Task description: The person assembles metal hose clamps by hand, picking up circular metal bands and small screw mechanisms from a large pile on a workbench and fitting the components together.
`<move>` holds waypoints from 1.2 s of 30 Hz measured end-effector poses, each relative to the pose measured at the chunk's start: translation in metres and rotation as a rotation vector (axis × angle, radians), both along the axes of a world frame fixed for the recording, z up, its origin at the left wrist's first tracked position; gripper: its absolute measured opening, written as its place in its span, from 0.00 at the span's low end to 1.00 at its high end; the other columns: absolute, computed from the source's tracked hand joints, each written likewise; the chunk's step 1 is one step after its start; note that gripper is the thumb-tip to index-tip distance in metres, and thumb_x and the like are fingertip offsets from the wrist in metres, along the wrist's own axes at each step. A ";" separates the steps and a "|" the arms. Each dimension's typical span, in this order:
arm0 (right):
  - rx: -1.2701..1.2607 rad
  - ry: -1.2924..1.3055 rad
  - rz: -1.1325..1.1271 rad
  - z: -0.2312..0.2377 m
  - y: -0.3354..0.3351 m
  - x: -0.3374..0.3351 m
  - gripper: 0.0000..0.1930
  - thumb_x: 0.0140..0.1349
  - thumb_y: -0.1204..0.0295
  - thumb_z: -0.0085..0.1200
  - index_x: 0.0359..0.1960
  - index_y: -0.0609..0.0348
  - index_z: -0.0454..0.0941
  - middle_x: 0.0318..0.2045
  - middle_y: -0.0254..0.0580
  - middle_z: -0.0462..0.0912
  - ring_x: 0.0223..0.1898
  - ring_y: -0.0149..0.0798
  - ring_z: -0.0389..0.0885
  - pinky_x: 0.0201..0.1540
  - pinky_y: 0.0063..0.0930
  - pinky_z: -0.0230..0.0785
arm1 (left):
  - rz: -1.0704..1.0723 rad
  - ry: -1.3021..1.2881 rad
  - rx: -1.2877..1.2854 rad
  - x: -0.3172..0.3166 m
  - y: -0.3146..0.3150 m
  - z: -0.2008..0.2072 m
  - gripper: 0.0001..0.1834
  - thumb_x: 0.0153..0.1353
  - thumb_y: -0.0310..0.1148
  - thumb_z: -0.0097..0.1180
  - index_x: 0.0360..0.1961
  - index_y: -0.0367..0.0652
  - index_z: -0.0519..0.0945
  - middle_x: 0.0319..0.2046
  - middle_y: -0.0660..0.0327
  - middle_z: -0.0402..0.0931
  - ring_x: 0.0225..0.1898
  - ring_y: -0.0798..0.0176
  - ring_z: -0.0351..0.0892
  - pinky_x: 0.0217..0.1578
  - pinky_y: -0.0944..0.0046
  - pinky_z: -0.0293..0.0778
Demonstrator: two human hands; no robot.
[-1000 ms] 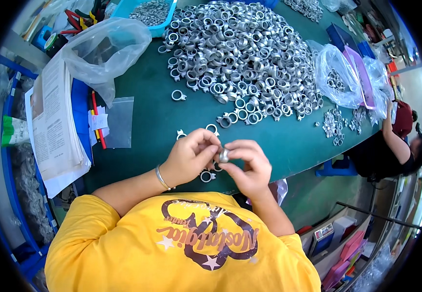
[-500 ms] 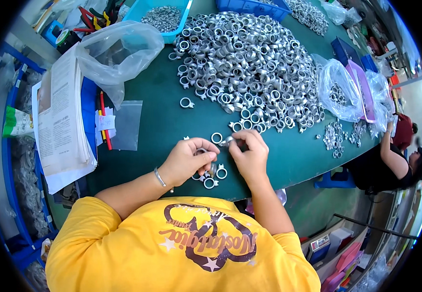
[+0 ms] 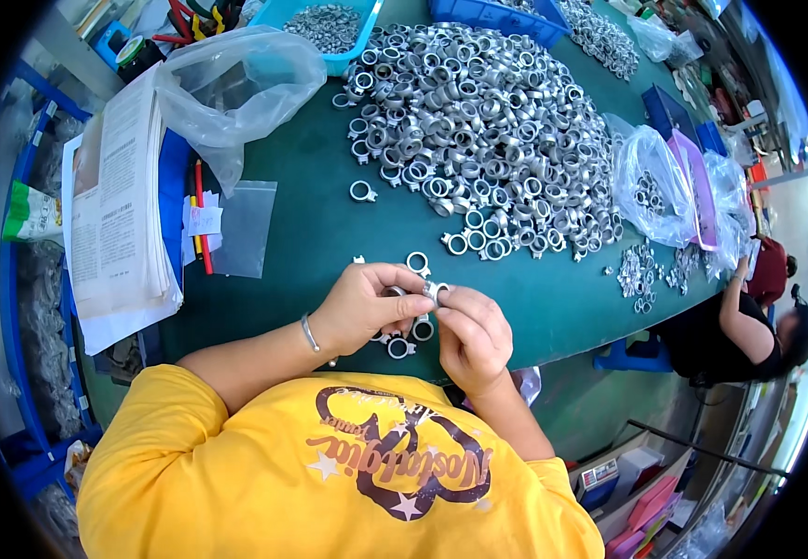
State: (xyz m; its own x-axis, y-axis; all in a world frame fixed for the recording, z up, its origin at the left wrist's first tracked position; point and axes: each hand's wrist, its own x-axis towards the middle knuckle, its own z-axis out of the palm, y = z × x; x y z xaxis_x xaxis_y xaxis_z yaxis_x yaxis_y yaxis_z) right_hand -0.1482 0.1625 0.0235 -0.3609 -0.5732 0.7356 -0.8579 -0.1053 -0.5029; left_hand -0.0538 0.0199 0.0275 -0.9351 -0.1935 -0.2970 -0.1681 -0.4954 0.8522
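A silvery metal ring clamp [image 3: 438,293] with a small lug is held between my two hands, just above the near part of the table. My left hand [image 3: 362,303], with a bangle at its wrist, pinches it from the left with thumb and forefinger. From the right, the bent fingers of my right hand [image 3: 475,337] grip the same ring. Beneath and beside my left hand lie a few loose ring clamps [image 3: 400,348], partly covered by it. Another ring clamp [image 3: 417,262] lies just beyond the hands.
A large heap of ring clamps [image 3: 488,130] covers the far middle of the green table [image 3: 301,224]. At left are papers [image 3: 124,205], a plastic bag [image 3: 236,93] and pencils [image 3: 203,228]. Blue trays [image 3: 357,58] stand behind. At right, a bag [image 3: 651,177] lies near small parts; a person [image 3: 735,321] sits beyond.
My right hand has moved left with a ring clamp and brought it to my left fingertips. My left hand has come slightly right and now touches that ring too.
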 end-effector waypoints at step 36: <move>0.537 0.005 -0.411 -0.015 -0.020 -0.039 0.05 0.48 0.76 0.56 0.29 0.59 0.77 0.29 0.39 0.73 0.34 0.44 0.70 0.37 0.37 0.62 | -0.007 -0.100 0.389 0.002 -0.010 -0.008 0.07 0.61 0.30 0.49 0.36 0.37 0.72 0.26 0.59 0.73 0.17 0.75 0.67 0.11 0.79 0.57</move>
State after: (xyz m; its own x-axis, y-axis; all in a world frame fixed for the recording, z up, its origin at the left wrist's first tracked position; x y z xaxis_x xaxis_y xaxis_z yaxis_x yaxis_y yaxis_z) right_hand -0.1868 0.1423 0.0086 -0.6252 -0.6766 0.3890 -0.7772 0.4938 -0.3901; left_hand -0.0520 0.0096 0.0196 -0.8989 -0.0421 -0.4361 -0.2454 -0.7762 0.5807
